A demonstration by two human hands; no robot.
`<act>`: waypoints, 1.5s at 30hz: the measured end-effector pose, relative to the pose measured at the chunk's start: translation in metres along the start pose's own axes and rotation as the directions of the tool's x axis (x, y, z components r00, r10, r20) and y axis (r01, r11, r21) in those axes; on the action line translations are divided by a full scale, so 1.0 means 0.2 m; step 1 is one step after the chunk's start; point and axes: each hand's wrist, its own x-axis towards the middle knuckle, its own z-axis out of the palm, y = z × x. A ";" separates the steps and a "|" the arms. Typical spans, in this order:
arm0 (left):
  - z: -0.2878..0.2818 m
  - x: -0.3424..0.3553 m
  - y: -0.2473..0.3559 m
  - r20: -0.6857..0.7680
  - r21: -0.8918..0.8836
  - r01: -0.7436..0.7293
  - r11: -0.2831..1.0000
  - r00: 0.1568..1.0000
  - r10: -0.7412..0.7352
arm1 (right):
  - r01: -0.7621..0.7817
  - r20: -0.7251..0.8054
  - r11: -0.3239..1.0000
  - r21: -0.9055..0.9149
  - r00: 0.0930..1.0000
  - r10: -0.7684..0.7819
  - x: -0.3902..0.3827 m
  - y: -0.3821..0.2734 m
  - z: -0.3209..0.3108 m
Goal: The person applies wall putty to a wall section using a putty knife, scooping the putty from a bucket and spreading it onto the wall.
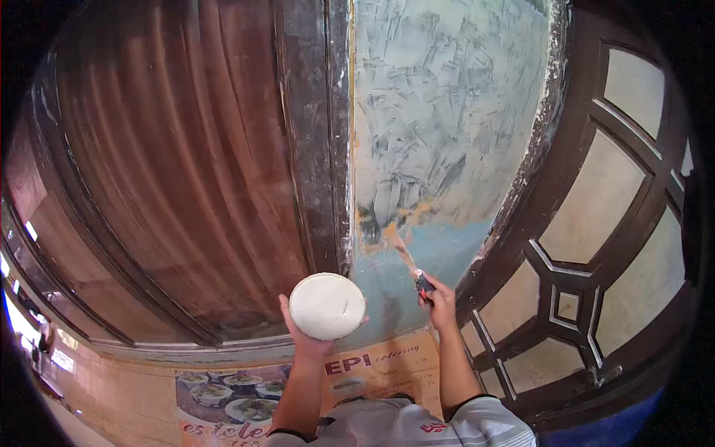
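Against the pale plastered wall strip (447, 112), between a dark wooden post (316, 134) and a dark glazed door (596, 223), two hands are raised from the lower edge of the view. A round white bowl (327, 305) filled with white putty is held up in the left hand (309, 339), whose fingers are curled around its rim from below and whose thumb is seen at the left edge of the bowl. The bowl is kept just in front of the foot of the post, level with the lower part of the wall strip. A putty knife (408, 262) is gripped in the right hand (439, 302), which is closed around its dark and red handle. The blade is angled up and to the left, and its tip is laid against the wall where orange and blue patches are exposed beneath the pale coat. Whether putty is carried on the blade cannot be told. The two hands are kept near each other but apart. A brown corrugated shutter (171, 164) is seen to the left of the post. Below the hands, a printed poster (246, 395) with pictures of dishes of food is fixed to the wall. The shoulders of a white shirt (417, 425) are seen at the bottom edge.
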 end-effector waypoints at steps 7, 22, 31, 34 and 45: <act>0.09 0.16 -0.13 -0.161 -0.149 0.056 0.987 0.984 -0.080 | 0.675 0.478 0.503 -0.540 0.738 -0.476 -0.19 -0.67 0.17; 0.05 0.14 -0.18 -0.148 -0.230 0.064 0.971 0.984 -0.100 | 0.667 0.590 0.343 -0.661 0.745 -0.311 -0.26 -0.83 0.13; 0.06 0.12 -0.20 -0.152 -0.222 0.073 0.972 0.982 -0.108 | 0.626 0.595 0.297 -0.721 0.779 -0.199 -0.26 -0.87 0.12; 0.05 0.11 -0.19 -0.120 -0.263 0.092 0.961 0.985 -0.127 | 0.600 0.553 0.492 -0.631 0.792 -0.257 -0.25 -0.86 0.08; 0.05 0.09 -0.22 -0.075 -0.234 0.143 0.962 0.983 -0.165 | -0.009 0.300 0.874 -0.486 0.937 0.176 -0.29 -0.67 0.01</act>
